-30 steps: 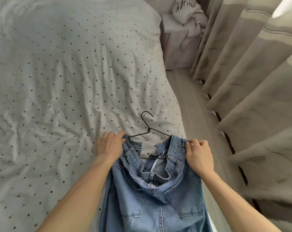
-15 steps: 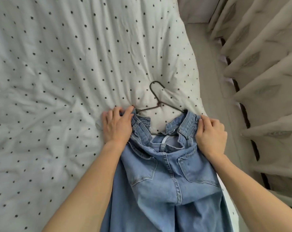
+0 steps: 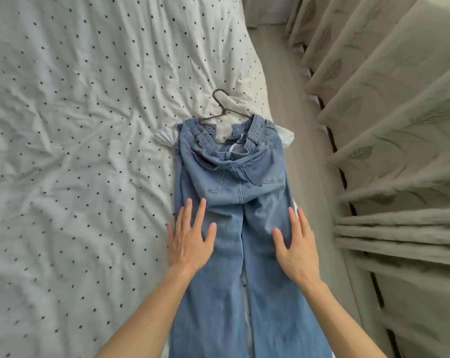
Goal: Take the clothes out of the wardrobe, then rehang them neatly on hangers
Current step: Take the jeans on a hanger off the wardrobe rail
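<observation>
Progress: light-blue denim jeans (image 3: 244,182) fitted on thin dark wire hanger (image 3: 224,110); wardrobe rehanging apparently left.
Location: flat on white dotted bedsheet (image 3: 89,151), near its right edge.
Axis: lengthwise away from the person; waistband and hook farthest.
Hands: left hand (image 3: 190,239) and right hand (image 3: 296,244) flat, fingers spread, each pressing one leg.

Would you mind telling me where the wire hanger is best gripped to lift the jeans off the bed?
Probably take the hanger by its hook and twisted neck, pinched from above at the far end. That part lies bare on the bed; the shoulder ends run into the waistband of the jeans. The left hand and right hand rest flat on the legs.
</observation>
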A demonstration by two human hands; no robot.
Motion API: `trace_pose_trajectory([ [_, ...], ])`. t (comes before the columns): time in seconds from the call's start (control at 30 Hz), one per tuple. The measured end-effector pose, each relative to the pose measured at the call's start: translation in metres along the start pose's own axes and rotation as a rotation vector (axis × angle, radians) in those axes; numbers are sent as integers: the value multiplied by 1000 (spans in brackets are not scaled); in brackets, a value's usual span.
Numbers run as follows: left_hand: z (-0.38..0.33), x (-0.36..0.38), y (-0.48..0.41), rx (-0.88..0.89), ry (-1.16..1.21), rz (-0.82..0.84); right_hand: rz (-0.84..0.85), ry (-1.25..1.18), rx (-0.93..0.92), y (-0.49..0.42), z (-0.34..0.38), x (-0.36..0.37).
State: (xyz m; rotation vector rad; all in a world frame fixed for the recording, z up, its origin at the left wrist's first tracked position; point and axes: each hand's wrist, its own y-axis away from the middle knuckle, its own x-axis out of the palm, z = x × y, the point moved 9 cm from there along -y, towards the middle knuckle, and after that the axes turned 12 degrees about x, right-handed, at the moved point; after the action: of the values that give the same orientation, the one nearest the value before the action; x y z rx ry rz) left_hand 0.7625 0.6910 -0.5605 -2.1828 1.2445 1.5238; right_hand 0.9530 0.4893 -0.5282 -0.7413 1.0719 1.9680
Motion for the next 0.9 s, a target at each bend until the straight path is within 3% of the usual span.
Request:
trace_pose_trajectory([
  [0.13,-9,48,115,50,-103,231,-30,200,67,110,-79,15],
  [0.3,-19,71,210,54,-208,428,-103,357,67,192,-119,21],
  [0.43,-38,55,247,101,-251,593,93,480,194,244,-141,20],
  [0.57,-80,18,267,206,-324,579,225,451,262,299,-151,-4],
  [0.7,-147,-18,289,398,-353,524,83,301,292,347,-147,-61],
  [0.9,-261,-37,344,888,-420,516,-257,48,399,443,-152,-156],
])
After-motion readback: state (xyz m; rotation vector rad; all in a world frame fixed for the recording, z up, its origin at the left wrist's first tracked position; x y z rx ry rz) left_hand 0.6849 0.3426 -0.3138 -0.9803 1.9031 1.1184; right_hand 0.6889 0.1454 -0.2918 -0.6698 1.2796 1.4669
